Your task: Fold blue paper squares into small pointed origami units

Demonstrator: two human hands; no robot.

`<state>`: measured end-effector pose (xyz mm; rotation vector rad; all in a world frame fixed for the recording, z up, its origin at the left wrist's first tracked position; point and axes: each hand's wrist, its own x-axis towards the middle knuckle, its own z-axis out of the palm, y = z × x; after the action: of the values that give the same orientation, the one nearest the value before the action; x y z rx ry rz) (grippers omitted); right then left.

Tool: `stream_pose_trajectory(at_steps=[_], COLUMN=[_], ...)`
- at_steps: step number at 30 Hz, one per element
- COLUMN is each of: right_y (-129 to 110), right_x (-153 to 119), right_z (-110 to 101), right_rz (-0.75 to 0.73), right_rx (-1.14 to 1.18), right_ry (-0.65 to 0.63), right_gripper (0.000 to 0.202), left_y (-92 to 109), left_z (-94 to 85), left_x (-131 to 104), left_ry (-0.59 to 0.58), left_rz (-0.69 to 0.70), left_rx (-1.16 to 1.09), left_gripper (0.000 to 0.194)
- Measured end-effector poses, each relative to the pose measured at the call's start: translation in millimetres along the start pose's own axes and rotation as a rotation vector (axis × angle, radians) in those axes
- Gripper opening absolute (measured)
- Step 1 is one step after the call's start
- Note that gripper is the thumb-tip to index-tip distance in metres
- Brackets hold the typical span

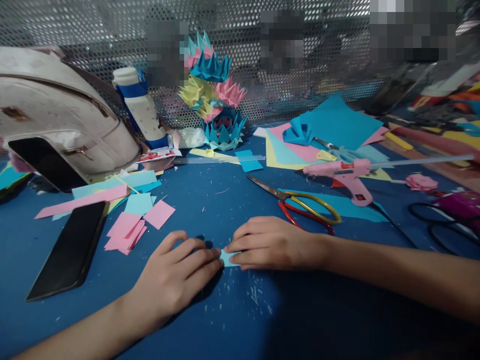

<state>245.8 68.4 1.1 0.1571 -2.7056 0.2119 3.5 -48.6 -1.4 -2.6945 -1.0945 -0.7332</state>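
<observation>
A small light blue piece of paper lies on the blue table between my hands, mostly covered by fingers. At its left end, the fingertips of my left hand press the paper down. My right hand covers its right side, fingers close together and resting on it. Beyond my left hand sit several pink paper squares, with a light blue square just behind. Scissors with one yellow and one red handle lie partly open beyond my right hand.
A pink glue gun with its cord lies at right. Coloured sheets are behind it. A folded-paper flower stack, white bottle and backpack stand at the back. A phone lies at left; perforated metal panels rise behind.
</observation>
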Motion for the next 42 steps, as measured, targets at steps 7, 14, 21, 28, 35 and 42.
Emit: stream_pose_trajectory(at_steps=[7,14,21,28,35,42], right_y=[0.5,0.7,-16.6,-30.2,-37.0,-22.1], right_x=[0.5,0.3,17.5,25.5,13.7,9.3], right_z=[0.0,-0.1,2.7,-21.2,-28.1,1.9], right_rz=[0.038,0.051,0.198,0.235,0.273,0.251], right_rx=[0.039,0.074,-0.106,-0.133,-0.194,-0.268], right_ry=[-0.036,-0.072,-0.149,-0.338,-0.343,-0.167], right_gripper=[0.025,0.029,0.029,0.018,0.017,0.049], left_y=[10.2,22.5,32.7,34.6,23.9,2.0], left_z=[-6.4,-2.8,0.3,-3.6,-4.0,4.4], left_x=[4.2,-0.5,-1.7,-2.9,7.6,22.5], left_ry=[-0.075,-0.101,-0.057,-0.088,-0.107,-0.160], left_rz=[0.015,-0.012,0.002,0.032,-0.038,-0.176], left_rx=[0.057,0.127,0.308,0.340,0.148,-0.013], left_gripper=[0.044,0.046,0.046,0.043,0.033,0.025])
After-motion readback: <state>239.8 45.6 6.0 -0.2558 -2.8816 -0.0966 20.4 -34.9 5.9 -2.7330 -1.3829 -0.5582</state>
